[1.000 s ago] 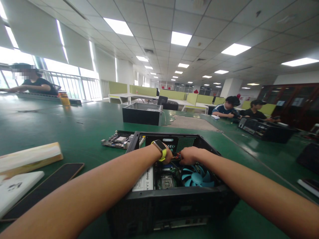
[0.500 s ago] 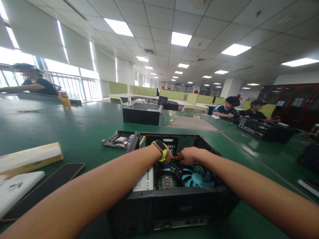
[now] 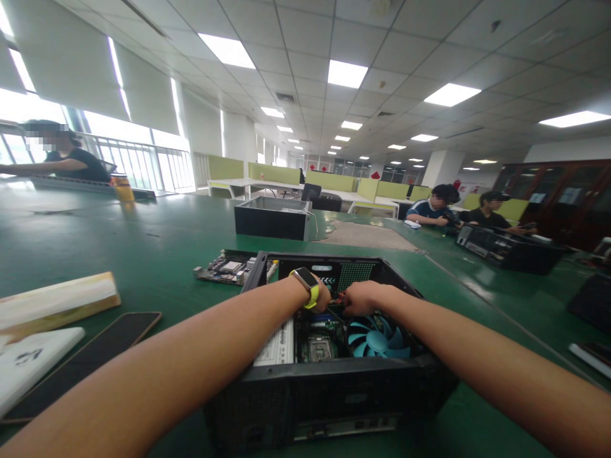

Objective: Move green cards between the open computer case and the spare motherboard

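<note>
A black computer case (image 3: 353,388) lies open in front of me, with both my hands reaching in toward its far side. My right hand (image 3: 360,298) is closed around reddish-orange wires (image 3: 340,298). Just left of it, my left hand (image 3: 323,298), below a watch with a yellow-green band (image 3: 312,294), is curled; its fingertips and whatever they hold are hidden. Under my right hand sits a fan with blue blades (image 3: 379,343). To the fan's left is a bare processor socket (image 3: 321,348) on the board, and a white-labelled power supply (image 3: 277,348) fills the case's left side.
A loose motherboard (image 3: 229,267) lies behind the case on the green table (image 3: 167,254). Farther back stands another metal case (image 3: 272,219). A dark phone (image 3: 95,362) and a white box (image 3: 38,362) are at left. People sit at the far left and far right.
Almost nothing differs; both hands stay in the same place inside the case, with only a very slight shift of the view.
</note>
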A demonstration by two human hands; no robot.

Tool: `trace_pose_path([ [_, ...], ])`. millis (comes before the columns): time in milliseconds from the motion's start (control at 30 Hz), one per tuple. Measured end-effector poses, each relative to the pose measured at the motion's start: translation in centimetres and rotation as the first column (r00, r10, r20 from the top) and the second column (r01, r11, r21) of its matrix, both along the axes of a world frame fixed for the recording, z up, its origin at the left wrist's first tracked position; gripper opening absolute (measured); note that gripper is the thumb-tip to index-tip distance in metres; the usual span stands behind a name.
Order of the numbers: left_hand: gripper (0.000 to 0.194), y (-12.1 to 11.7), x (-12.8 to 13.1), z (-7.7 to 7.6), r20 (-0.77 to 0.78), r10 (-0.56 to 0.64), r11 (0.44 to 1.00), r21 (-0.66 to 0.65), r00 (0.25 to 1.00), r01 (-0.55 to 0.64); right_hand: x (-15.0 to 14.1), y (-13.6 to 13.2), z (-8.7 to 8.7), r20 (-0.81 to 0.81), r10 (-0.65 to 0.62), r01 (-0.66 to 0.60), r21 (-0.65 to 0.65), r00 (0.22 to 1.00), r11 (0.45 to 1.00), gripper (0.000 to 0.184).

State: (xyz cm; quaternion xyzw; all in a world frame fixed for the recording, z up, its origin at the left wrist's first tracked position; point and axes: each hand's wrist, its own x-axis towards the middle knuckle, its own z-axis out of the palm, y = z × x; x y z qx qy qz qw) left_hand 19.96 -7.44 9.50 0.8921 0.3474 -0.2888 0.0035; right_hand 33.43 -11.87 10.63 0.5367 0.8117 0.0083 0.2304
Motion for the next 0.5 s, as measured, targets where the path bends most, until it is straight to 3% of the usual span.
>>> trace_pose_path([
  [500, 0.023, -0.53, -0.14, 0.03, 0.072, 0.025, 1.0, 0.016, 0.997, -0.027, -0.09, -0.14, 0.14, 0.011, -0.011, 0.011, 0.007, 1.0, 1.0, 0.043],
])
